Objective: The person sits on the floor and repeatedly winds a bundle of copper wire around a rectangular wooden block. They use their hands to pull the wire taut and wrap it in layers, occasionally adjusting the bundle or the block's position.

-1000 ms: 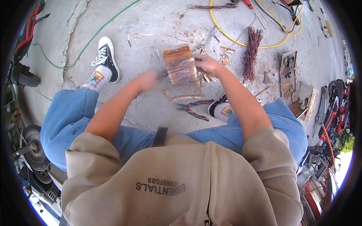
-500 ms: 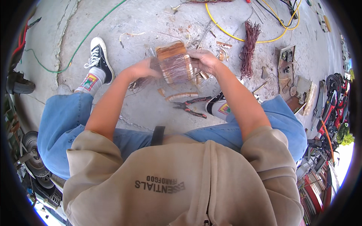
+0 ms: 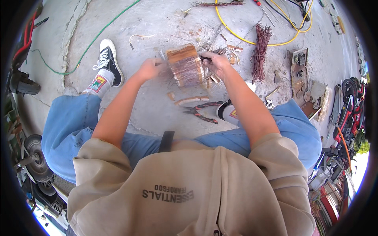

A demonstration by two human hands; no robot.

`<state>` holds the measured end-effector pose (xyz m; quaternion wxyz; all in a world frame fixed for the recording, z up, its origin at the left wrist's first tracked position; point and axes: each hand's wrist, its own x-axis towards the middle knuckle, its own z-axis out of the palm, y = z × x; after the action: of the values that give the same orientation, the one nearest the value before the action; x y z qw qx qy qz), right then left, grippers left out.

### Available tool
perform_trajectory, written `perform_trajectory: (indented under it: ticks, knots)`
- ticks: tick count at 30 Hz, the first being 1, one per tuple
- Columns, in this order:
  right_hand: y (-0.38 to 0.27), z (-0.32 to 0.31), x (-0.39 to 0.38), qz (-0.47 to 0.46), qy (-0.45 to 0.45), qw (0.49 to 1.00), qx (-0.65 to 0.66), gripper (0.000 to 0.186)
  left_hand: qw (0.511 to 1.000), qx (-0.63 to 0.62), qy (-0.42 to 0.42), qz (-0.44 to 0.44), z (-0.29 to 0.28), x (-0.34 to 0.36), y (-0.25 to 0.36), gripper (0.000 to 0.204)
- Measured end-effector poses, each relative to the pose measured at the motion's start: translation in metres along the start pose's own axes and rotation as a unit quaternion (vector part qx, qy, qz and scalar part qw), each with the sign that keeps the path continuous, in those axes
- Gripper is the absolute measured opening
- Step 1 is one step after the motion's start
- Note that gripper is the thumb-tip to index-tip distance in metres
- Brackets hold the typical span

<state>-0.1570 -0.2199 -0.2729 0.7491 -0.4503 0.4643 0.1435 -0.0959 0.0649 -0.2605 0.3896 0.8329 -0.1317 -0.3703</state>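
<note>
A brown wooden-looking block (image 3: pixel 180 55), wound with thin purplish-brown wire, sits tilted among scraps on the concrete between my hands. My left hand (image 3: pixel 150 68) is closed at the block's left, slightly blurred, holding something too small to make out. My right hand (image 3: pixel 216 64) is closed at the block's right edge, round a dark item I cannot name. Red-and-black pliers (image 3: pixel 202 116) lie nearer me, beside a curved pale brown strip (image 3: pixel 191 99). A bundle of maroon wire (image 3: pixel 260 55) lies to the right.
A yellow hose (image 3: pixel 240 37) loops behind, a green hose (image 3: pixel 100 31) runs at left. A rusty metal housing (image 3: pixel 315 100) with parts lies at right. Bikes (image 3: pixel 346 114) and a wheel (image 3: pixel 35 157) line the edges. My sneakered feet (image 3: pixel 108 63) flank the work.
My left hand rose toward the block's left side from lower down, then drew slightly back. My right hand shifted slightly upward, and a dark item now shows in its fingers.
</note>
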Motion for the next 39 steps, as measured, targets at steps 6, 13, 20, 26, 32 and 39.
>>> perform_trajectory:
  ticks: [6,13,20,26,32,39]
  knots:
    - [-0.082,-0.039,-0.011,-0.242,0.267,0.908,-0.212,0.024,0.983,0.087,0.148,0.073,-0.030,0.010,0.043,0.034]
    - [-0.166,0.054,-0.165,-0.681,0.107,0.650,-0.321,0.022,0.916,0.136,0.244,0.288,0.006,0.010,0.145,0.053]
    - [-0.120,0.117,-0.232,-0.773,-0.139,0.532,-0.318,0.018,0.931,-0.243,0.143,0.233,-0.029,-0.036,0.156,0.023]
    - [-0.103,0.121,-0.179,-0.550,-0.197,0.739,-0.334,0.032,0.874,-0.384,0.287,0.077,-0.049,-0.075,0.068,0.037]
    - [-0.065,0.051,-0.052,-0.403,-0.029,0.778,-0.482,0.025,0.962,0.116,0.170,-0.177,0.000,-0.082,-0.043,0.045]
    - [-0.017,0.006,-0.010,-0.221,-0.048,0.871,-0.436,0.033,0.976,-0.053,0.177,-0.114,0.017,-0.089,-0.062,0.069]
